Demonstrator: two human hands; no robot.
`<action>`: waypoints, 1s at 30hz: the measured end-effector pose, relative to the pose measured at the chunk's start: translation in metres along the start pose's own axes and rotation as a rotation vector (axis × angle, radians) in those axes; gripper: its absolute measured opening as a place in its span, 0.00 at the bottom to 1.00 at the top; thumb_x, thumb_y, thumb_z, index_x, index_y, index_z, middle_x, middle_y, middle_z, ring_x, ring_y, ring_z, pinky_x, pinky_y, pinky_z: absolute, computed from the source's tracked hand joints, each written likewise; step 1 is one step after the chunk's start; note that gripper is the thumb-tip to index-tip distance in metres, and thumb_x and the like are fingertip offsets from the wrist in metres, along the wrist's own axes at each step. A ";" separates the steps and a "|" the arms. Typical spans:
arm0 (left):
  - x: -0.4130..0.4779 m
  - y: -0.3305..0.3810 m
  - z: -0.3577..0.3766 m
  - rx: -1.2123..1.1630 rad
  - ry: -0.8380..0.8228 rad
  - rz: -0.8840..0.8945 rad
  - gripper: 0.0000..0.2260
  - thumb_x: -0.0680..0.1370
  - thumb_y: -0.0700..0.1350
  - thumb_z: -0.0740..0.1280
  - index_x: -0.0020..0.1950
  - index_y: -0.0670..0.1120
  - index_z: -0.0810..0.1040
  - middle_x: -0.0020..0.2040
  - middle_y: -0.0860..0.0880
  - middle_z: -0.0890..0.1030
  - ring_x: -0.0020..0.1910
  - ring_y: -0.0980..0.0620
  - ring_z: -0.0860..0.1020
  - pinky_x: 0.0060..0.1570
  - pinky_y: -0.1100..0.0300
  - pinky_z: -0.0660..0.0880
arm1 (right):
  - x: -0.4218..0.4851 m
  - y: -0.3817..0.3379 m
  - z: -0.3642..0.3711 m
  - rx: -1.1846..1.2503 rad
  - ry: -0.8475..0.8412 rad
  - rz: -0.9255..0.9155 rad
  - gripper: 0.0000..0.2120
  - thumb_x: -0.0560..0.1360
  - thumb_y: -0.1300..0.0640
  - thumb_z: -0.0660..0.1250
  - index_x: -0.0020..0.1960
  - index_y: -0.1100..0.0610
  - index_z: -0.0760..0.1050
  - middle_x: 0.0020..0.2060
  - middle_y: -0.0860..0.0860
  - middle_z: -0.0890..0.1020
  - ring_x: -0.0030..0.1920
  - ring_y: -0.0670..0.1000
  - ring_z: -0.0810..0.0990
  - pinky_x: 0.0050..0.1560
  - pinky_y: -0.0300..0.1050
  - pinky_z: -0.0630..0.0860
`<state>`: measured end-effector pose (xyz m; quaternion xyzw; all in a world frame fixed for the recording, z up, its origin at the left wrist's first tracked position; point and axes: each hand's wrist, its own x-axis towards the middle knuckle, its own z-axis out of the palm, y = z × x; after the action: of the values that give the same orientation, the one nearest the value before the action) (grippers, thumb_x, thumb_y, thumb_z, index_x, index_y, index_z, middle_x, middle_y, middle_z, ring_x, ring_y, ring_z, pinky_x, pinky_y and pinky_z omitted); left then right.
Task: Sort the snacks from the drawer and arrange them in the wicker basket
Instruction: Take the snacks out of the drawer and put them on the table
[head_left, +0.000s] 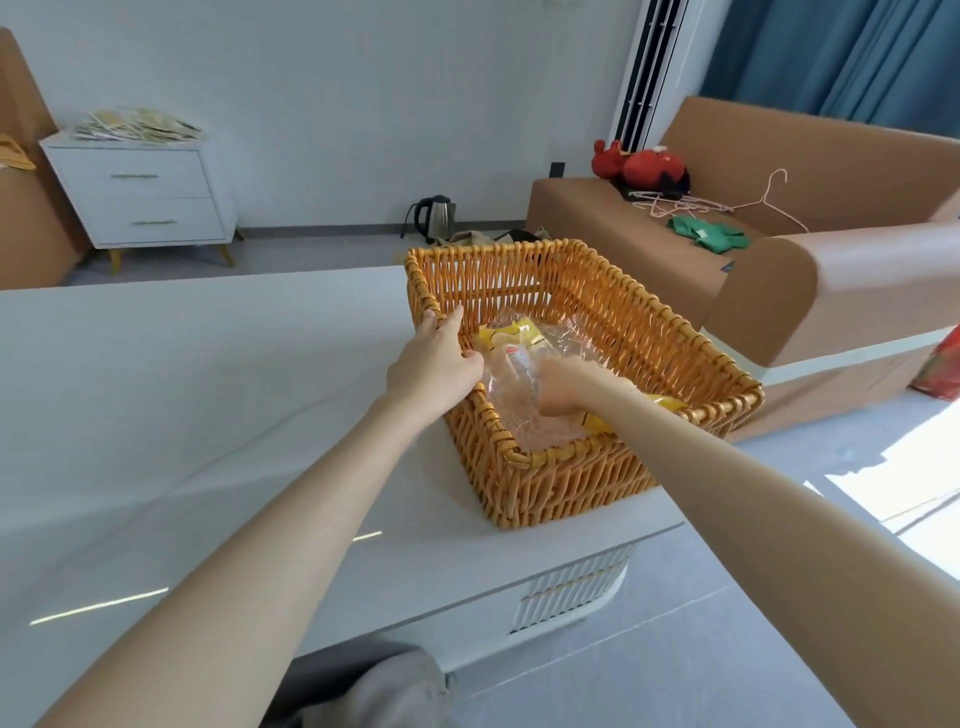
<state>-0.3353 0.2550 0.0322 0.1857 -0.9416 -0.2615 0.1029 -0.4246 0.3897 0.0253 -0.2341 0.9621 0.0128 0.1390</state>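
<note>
left hand (436, 358) grips wicker basket (571, 483) rim; right hand (566, 387) holds snack packet (511, 366).

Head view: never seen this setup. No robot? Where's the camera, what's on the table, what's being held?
There is no robot here: a person's two bare hands do the work. The single picture comes from a wide-angle camera worn on the person's head, looking forward and down, so both arms reach in from the bottom edge.

On the white table stands a wicker basket, near the table's right corner. Snack packets lie inside it: a yellow packet at the far left and a clear packet in the middle.

The left hand grips the basket's left rim. The right hand is inside the basket, fingers curled on the clear packet.

Behind are a brown sofa, a kettle on the floor and a white cabinet.
</note>
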 end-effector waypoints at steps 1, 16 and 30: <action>-0.003 0.001 -0.001 0.028 0.029 0.025 0.29 0.81 0.50 0.57 0.79 0.54 0.47 0.79 0.45 0.50 0.70 0.40 0.67 0.56 0.48 0.75 | -0.011 0.000 -0.007 -0.038 0.096 -0.001 0.22 0.76 0.64 0.60 0.69 0.60 0.64 0.48 0.55 0.75 0.46 0.55 0.77 0.41 0.46 0.73; -0.116 -0.019 -0.119 0.355 0.535 0.392 0.13 0.79 0.44 0.65 0.62 0.43 0.74 0.61 0.44 0.77 0.65 0.43 0.71 0.63 0.51 0.66 | -0.155 -0.083 -0.070 0.012 0.820 -0.533 0.19 0.75 0.64 0.58 0.61 0.49 0.74 0.48 0.53 0.83 0.46 0.61 0.80 0.36 0.47 0.68; -0.358 -0.230 -0.180 0.356 0.860 -0.182 0.05 0.80 0.44 0.64 0.48 0.43 0.70 0.34 0.45 0.78 0.31 0.40 0.74 0.28 0.57 0.62 | -0.249 -0.311 0.044 0.195 0.593 -0.997 0.21 0.79 0.47 0.61 0.67 0.57 0.69 0.61 0.54 0.77 0.65 0.59 0.68 0.64 0.48 0.62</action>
<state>0.1106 0.1348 0.0271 0.3738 -0.8235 -0.0034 0.4267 -0.0596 0.2285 0.0638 -0.6381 0.7304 -0.2086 -0.1260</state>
